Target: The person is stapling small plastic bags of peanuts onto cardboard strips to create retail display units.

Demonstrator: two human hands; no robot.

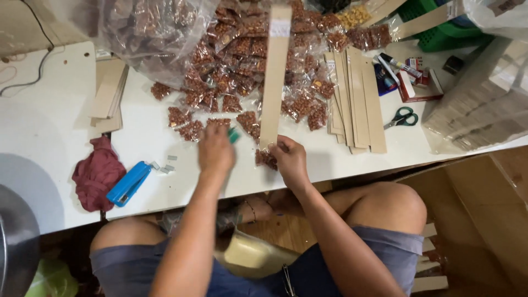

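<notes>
Centrally, a long flat cardboard strip point(274, 77) and a crinkly clear nut packet point(266, 158) are pinched by the right hand point(290, 160); something green point(234, 135) is gripped by the blurred left hand point(215, 151).

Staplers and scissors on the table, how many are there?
2: one blue stapler near the left edge beside a red cloth, one pair of green-handled scissors right of the cardboard strips. More may be hidden.

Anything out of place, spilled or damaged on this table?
Nothing looks damaged. The small nut packets lie in a loose heap, some strays apart beside the clear bag. Loose staples are scattered by the blue stapler. The left hand is motion-blurred.
</notes>
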